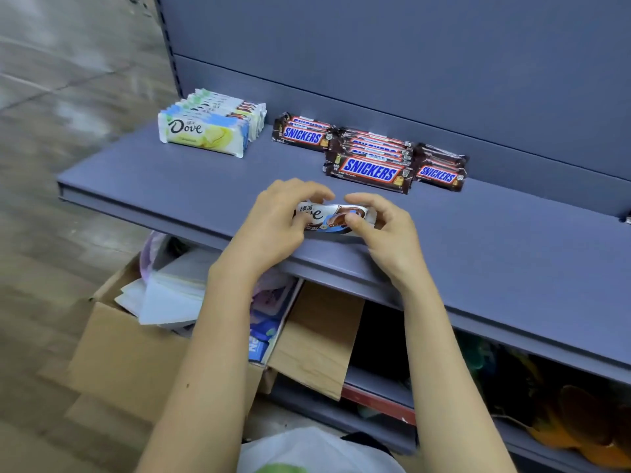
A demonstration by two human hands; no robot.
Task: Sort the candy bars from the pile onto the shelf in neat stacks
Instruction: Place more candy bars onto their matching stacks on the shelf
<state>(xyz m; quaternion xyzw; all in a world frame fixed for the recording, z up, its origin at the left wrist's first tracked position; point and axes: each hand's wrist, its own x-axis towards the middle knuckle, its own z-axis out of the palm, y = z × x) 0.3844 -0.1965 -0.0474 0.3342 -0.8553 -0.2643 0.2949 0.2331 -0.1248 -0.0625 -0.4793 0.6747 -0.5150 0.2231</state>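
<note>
Both my hands grip one white-and-blue Dove bar (333, 218) near the front edge of the grey-blue shelf (143, 179). My left hand (276, 223) pinches its left end and my right hand (382, 230) pinches its right end. Further back on the shelf stands a row of pale Dove bars (208, 128) at the left. To the right of it lie three groups of brown Snickers bars: a small stack (302, 133), a taller stack (370, 163) and another small one (440, 169).
Below the shelf an open cardboard box (136, 353) holds papers and blue packets. A lower shelf at the right carries dark and orange items (580, 418). The shelf's back panel (409, 63) rises behind the stacks. White fabric (314, 452) shows at the bottom.
</note>
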